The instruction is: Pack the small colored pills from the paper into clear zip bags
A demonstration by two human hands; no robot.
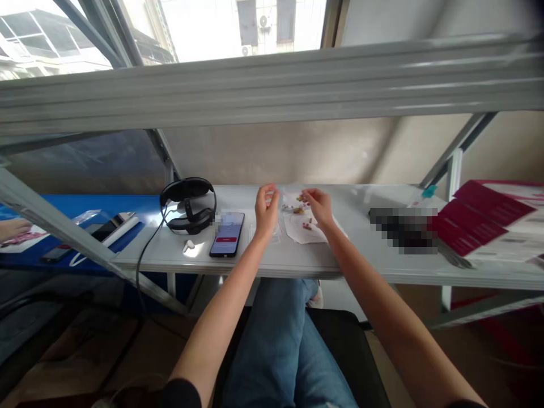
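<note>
My left hand (267,209) is raised just left of a white sheet of paper (293,229), its fingers curved and a gap showing between thumb and fingertips. Nothing can be made out in it. Over the right part of the sheet, my right hand (319,205) has thumb and forefinger pinched together beside some small yellowish and reddish pieces (298,210). What the pinch holds is too small to make out. More small reddish pieces (306,225) lie nearer to me on the paper. A clear plastic bag (275,233) lies below my left hand.
Left of my hands are a phone (225,235) with a lit screen, white earbuds (188,246) and a black headset (189,207) with a cable. A pink-and-white leaflet (480,226) stands at right. A metal beam (272,88) crosses above the table. Another person's hand (15,228) shows far left.
</note>
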